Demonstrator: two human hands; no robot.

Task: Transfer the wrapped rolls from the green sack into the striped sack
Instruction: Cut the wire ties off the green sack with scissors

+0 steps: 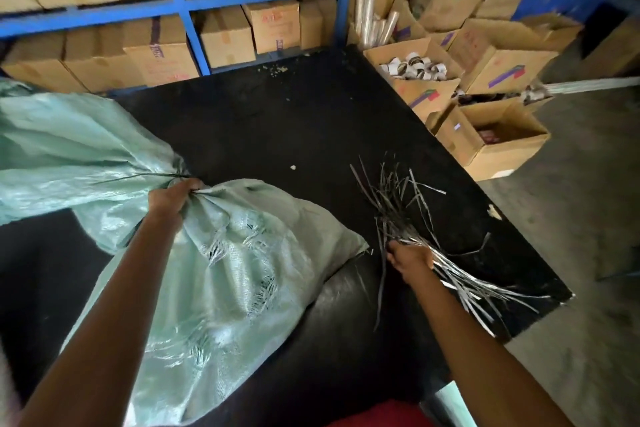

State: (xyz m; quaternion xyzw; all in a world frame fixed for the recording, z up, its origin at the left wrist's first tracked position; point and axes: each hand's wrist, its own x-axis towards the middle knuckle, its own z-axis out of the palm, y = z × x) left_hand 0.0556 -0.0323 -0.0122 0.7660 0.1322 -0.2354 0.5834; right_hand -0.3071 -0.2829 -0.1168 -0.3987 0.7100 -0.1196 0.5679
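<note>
Clenching left hand (175, 199) round bunched fabric of green sack (242, 270), slumped on black table (294, 121), weave frayed along side, contents hidden. Grasping bundle of loose grey strips (398, 211) in right hand (410, 258), just right of sack, near table corner. Beyond table: cardboard boxes (512, 59) on floor, blue rack (180, 7) behind

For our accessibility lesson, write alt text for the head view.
A person's left hand grips the bunched fabric of a green sack on a black surface; the right hand holds a bundle of grey strips. Cardboard boxes stand behind.
</note>
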